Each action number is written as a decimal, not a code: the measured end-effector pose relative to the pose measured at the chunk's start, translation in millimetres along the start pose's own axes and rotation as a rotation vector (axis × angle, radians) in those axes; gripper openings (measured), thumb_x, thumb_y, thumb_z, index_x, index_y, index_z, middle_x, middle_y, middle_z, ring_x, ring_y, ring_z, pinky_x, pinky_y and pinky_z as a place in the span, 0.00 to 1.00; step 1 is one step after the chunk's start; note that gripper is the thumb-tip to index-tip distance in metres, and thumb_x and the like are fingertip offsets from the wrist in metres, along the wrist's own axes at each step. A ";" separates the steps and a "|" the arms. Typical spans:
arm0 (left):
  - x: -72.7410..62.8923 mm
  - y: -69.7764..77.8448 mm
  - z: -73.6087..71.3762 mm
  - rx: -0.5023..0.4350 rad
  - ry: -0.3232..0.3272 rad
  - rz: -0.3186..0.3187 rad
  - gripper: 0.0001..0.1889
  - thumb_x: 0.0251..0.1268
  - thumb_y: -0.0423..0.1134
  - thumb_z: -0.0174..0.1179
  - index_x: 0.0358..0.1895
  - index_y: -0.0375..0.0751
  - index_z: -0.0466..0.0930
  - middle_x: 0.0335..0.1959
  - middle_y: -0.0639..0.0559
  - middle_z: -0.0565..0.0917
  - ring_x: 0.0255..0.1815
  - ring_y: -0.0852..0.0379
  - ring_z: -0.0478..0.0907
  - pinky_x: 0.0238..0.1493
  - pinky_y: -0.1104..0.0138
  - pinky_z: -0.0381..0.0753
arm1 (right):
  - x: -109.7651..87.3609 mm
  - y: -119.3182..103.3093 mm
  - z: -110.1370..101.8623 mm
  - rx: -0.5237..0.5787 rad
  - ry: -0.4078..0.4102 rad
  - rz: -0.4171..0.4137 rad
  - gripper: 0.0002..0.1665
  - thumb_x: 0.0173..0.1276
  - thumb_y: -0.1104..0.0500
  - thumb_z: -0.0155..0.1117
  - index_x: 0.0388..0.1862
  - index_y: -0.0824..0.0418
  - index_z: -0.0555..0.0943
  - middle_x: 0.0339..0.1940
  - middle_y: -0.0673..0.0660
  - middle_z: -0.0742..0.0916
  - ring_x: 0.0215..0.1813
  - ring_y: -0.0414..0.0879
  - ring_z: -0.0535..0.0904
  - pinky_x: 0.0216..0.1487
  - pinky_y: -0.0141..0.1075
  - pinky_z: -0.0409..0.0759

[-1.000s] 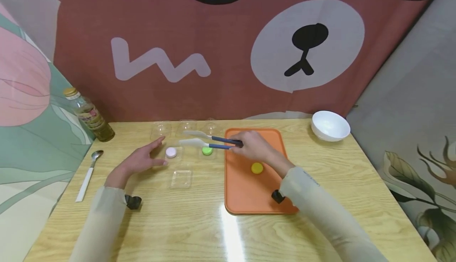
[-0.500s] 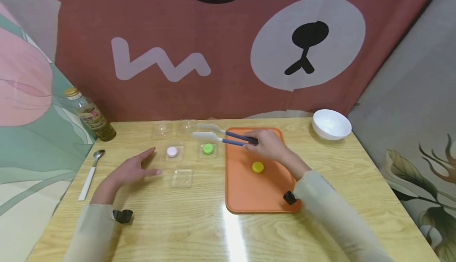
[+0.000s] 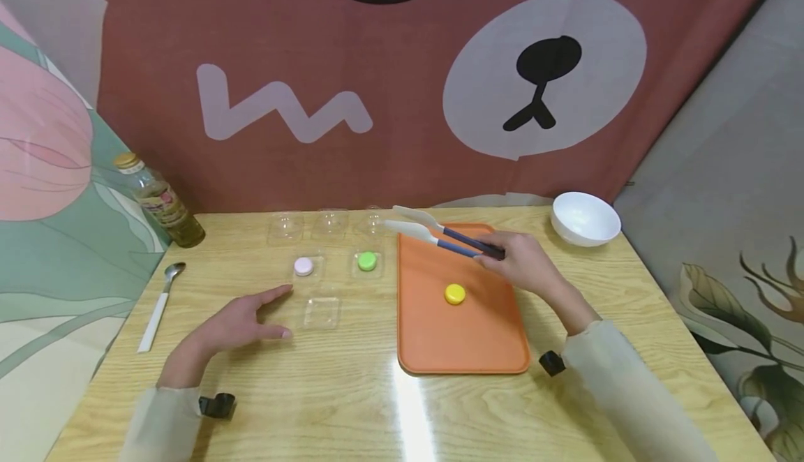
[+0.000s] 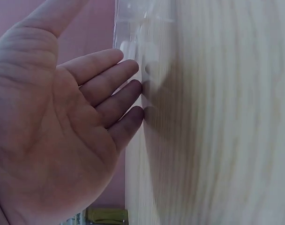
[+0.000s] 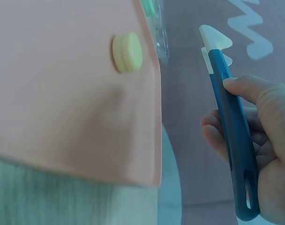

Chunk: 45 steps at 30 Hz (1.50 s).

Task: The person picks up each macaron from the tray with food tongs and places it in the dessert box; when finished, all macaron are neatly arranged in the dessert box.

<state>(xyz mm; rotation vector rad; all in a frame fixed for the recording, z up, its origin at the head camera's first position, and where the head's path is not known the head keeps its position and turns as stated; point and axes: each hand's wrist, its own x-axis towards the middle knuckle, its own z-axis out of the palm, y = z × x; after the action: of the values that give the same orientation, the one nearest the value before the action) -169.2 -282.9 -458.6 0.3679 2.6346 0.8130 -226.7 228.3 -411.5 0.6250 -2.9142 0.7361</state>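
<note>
My right hand (image 3: 524, 259) grips a pair of tongs (image 3: 461, 246) with dark blue handles and pale tips, held above the far part of the orange tray (image 3: 414, 343). The tong arms are spread, with nothing between them. On the tray lies a yellow macaron (image 3: 455, 294); the right wrist view shows the same macaron (image 5: 127, 52) left of the tongs (image 5: 234, 122). My left hand (image 3: 232, 322) hovers low over the table, thumb and fingers spread, beside a clear square plastic base (image 3: 322, 313). A lilac macaron (image 3: 303, 266) and a green macaron (image 3: 367, 261) sit on similar bases.
Along the back edge stand several clear domed lids (image 3: 330, 222). At the left are an oil bottle (image 3: 165, 207) and a spoon with a white handle (image 3: 157, 312). A white bowl (image 3: 585, 221) stands at the back right.
My right hand has drawn the tongs rightward, away from the green macaron to over the tray. The left hand has moved back and down from beside the lilac macaron.
</note>
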 end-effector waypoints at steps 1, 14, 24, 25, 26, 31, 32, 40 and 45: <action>-0.2 0.2 1.9 -0.002 0.007 0.006 0.50 0.57 0.63 0.70 0.79 0.46 0.61 0.77 0.35 0.66 0.76 0.31 0.63 0.70 0.37 0.67 | -3.1 2.4 -1.1 0.000 0.003 0.005 0.20 0.67 0.52 0.71 0.55 0.56 0.87 0.35 0.51 0.89 0.29 0.42 0.77 0.31 0.35 0.74; 7.7 12.8 9.6 0.054 0.073 0.070 0.51 0.54 0.60 0.74 0.79 0.43 0.61 0.76 0.36 0.68 0.75 0.33 0.66 0.71 0.39 0.68 | -55.7 36.3 -17.2 -0.023 0.024 0.049 0.20 0.66 0.54 0.73 0.55 0.59 0.87 0.39 0.55 0.91 0.30 0.39 0.76 0.28 0.30 0.72; 14.7 18.2 15.9 0.066 0.096 0.119 0.47 0.57 0.57 0.73 0.78 0.46 0.63 0.74 0.38 0.71 0.74 0.33 0.68 0.71 0.40 0.69 | -88.2 53.7 -15.1 -0.034 0.031 0.018 0.20 0.62 0.54 0.77 0.52 0.57 0.89 0.41 0.52 0.92 0.37 0.37 0.82 0.35 0.31 0.79; 15.0 19.0 15.9 0.073 0.094 0.122 0.47 0.58 0.57 0.72 0.78 0.46 0.63 0.73 0.37 0.72 0.74 0.33 0.68 0.70 0.39 0.69 | -90.8 54.8 -15.0 -0.035 0.030 0.015 0.19 0.62 0.54 0.77 0.52 0.57 0.89 0.41 0.52 0.92 0.37 0.37 0.82 0.35 0.32 0.79; 15.2 19.9 15.8 0.078 0.095 0.120 0.47 0.58 0.57 0.73 0.78 0.46 0.63 0.73 0.36 0.72 0.73 0.33 0.68 0.70 0.39 0.69 | -93.3 55.7 -15.2 -0.036 0.028 0.013 0.20 0.61 0.55 0.77 0.52 0.57 0.89 0.41 0.52 0.92 0.37 0.36 0.81 0.35 0.32 0.80; 15.5 20.9 15.4 0.080 0.085 0.101 0.45 0.58 0.56 0.72 0.78 0.48 0.64 0.73 0.36 0.72 0.74 0.33 0.68 0.70 0.39 0.69 | -104.5 58.8 -15.0 -0.039 0.015 0.010 0.19 0.61 0.55 0.77 0.51 0.57 0.89 0.40 0.50 0.92 0.38 0.34 0.81 0.36 0.32 0.81; 15.4 21.1 15.3 0.075 0.085 0.096 0.44 0.58 0.55 0.72 0.77 0.49 0.65 0.73 0.36 0.72 0.74 0.33 0.68 0.70 0.39 0.69 | -106.3 59.2 -14.7 -0.034 0.009 0.014 0.19 0.61 0.55 0.77 0.51 0.57 0.89 0.40 0.50 0.91 0.37 0.34 0.81 0.36 0.32 0.81; 18.7 21.4 18.5 0.062 0.099 0.126 0.43 0.59 0.56 0.72 0.76 0.47 0.67 0.71 0.35 0.74 0.72 0.33 0.70 0.68 0.38 0.71 | -115.0 61.1 -10.2 0.001 -0.021 0.039 0.19 0.62 0.54 0.77 0.52 0.56 0.89 0.39 0.49 0.91 0.35 0.32 0.79 0.34 0.30 0.80; 21.5 24.5 21.1 0.070 0.115 0.099 0.43 0.58 0.56 0.72 0.76 0.51 0.67 0.71 0.37 0.75 0.71 0.34 0.72 0.67 0.40 0.73 | -118.7 62.1 -8.0 0.004 -0.022 0.040 0.19 0.62 0.54 0.77 0.51 0.57 0.89 0.39 0.49 0.91 0.35 0.31 0.79 0.33 0.30 0.79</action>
<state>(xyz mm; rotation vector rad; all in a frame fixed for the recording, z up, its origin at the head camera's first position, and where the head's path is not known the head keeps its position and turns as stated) -176.6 -245.5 -466.2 0.4873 2.7765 0.7958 -143.4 325.7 -451.5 0.5807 -2.9541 0.7446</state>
